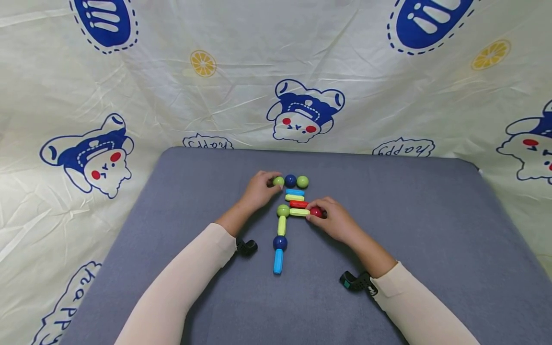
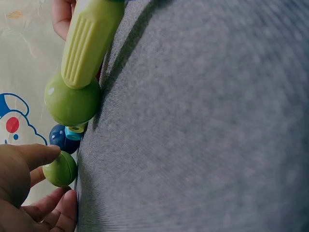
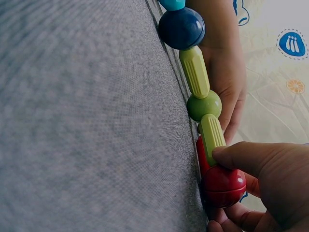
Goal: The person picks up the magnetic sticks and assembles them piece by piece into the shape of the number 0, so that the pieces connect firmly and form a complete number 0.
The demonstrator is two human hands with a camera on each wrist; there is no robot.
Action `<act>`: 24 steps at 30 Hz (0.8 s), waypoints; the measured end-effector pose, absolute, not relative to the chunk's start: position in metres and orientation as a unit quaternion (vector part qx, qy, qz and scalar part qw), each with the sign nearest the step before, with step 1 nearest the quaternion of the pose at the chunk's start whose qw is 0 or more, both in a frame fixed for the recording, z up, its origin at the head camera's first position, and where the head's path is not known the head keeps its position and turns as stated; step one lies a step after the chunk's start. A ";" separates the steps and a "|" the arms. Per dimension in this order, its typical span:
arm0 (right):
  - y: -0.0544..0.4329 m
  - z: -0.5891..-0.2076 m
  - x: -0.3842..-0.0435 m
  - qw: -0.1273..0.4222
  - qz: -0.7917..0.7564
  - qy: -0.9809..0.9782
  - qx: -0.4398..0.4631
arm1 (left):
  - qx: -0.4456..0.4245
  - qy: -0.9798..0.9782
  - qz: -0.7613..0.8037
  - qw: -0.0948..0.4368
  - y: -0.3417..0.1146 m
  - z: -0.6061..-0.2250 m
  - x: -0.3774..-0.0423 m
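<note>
At the back of the group, my left hand [image 1: 258, 189] holds a light green ball [image 2: 60, 169] between thumb and fingers. Beside that ball are a dark blue ball [image 1: 291, 180] and another green ball [image 1: 303, 182], in a row. My right hand [image 1: 338, 221] grips a red ball [image 3: 224, 186], its thumb lying on the end of a yellow-green rod [image 3: 212, 137]. That rod runs to a green ball [image 1: 283, 210], from which a second yellow-green rod [image 1: 281, 226], a dark blue ball [image 1: 280, 242] and a light blue rod [image 1: 278, 261] extend toward me.
Between the ball row and the right hand's chain lie a light blue rod [image 1: 295, 192], a yellow-green rod [image 1: 295, 198] and a red rod [image 1: 297, 204], side by side. All rest on a grey cloth-covered table [image 1: 431, 230]. A printed sheet [image 1: 241, 110] hangs behind it.
</note>
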State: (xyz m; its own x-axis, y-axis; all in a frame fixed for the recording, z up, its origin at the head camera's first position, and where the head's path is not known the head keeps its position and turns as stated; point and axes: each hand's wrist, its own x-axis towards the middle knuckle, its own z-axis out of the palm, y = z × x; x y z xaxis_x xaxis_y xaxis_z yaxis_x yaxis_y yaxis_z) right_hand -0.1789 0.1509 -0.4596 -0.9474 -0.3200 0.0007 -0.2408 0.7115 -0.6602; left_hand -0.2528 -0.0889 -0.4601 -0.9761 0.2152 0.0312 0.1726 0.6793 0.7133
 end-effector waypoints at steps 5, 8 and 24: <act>0.151 -0.460 -0.178 0.057 -0.346 0.925 -0.150 | 0.104 0.916 0.388 0.021 -0.092 -0.460 -0.250; 0.150 -0.459 -0.178 0.058 -0.346 0.925 -0.150 | 0.105 0.915 0.388 0.016 -0.094 -0.460 -0.249; 0.151 -0.460 -0.179 0.057 -0.348 0.923 -0.152 | 0.108 0.922 0.370 0.023 -0.105 -0.458 -0.243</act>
